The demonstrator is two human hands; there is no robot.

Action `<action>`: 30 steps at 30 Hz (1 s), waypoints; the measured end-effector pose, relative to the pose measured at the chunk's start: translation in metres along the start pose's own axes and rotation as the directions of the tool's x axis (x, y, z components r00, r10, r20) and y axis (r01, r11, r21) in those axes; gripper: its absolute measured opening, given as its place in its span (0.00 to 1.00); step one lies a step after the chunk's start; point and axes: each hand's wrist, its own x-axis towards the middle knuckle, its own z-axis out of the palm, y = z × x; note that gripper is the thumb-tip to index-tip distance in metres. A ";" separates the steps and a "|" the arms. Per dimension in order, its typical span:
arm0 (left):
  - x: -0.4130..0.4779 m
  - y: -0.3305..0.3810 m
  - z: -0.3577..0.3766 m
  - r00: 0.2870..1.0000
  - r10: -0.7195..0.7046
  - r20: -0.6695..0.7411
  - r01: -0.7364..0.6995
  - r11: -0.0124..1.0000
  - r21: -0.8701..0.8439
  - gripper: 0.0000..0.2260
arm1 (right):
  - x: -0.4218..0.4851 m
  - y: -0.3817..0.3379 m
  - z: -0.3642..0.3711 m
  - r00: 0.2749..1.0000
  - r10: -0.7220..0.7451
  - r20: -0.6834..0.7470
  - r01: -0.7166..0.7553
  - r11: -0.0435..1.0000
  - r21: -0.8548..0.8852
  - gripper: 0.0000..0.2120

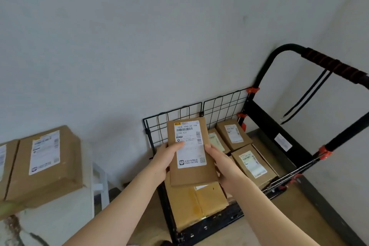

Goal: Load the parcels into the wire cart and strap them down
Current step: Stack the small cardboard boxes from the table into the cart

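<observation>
Fingers point(175, 146) of both hands curl round a flat brown parcel point(189, 152), held label up above the wire cart point(219, 109). The left hand point(161, 163) grips its left edge and the right hand point(224, 166) its right edge, thumbs on top. At far left, two larger labelled boxes point(44, 164) lie side by side on a white worktop point(60, 217). Beneath the held parcel a tan box point(197, 203) rests on the cart's floor. Further right, three labelled parcels point(253, 164) lie close together inside the cart. Black straps point(307, 98) hang from the cart's handle point(329, 64) at right.
</observation>
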 end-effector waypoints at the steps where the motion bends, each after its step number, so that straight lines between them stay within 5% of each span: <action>1: 0.013 0.001 0.001 1.000 -0.015 0.005 0.015 1.000 0.005 0.13 | 0.008 -0.003 -0.002 1.000 0.019 -0.015 -0.019 1.000 -0.009 0.18; 17: 0.151 -0.030 -0.004 0.957 -0.204 -0.204 0.186 0.977 -0.107 0.15 | 0.153 0.003 0.005 0.969 0.245 -0.026 -0.244 0.942 -0.231 0.18; 30: 0.256 -0.081 -0.018 0.771 -0.336 -0.542 0.363 0.930 -0.060 0.19 | 0.287 0.039 0.024 0.903 0.418 0.096 -0.363 0.864 -0.350 0.23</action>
